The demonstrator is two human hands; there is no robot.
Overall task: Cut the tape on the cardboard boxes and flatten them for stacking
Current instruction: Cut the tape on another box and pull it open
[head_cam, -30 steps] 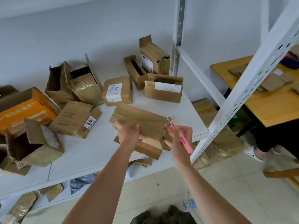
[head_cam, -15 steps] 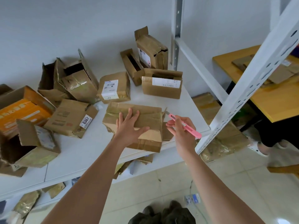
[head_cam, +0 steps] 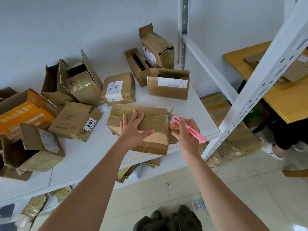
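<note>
At the shelf's (head_cam: pixel 191 114) front edge, left hand (head_cam: pixel 133 130) pressed flat on the taped box (head_cam: pixel 155 120); right hand (head_cam: pixel 185 132) pinched a pink cutter (head_cam: pixel 191 129) at its right end.

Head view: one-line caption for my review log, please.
Left hand presses a taped box flat on the white shelf while right hand brings a pink cutter to its edge.

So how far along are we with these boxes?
Early to midway, I'd say. Done: some flattened cardboard seems to lie on the floor right of the shelf. In hand: the left hand presses down the taped box while the right hand brings the pink knife to its right end. Left: about ten boxes on the shelf, like the labelled box, not yet flat.
</note>
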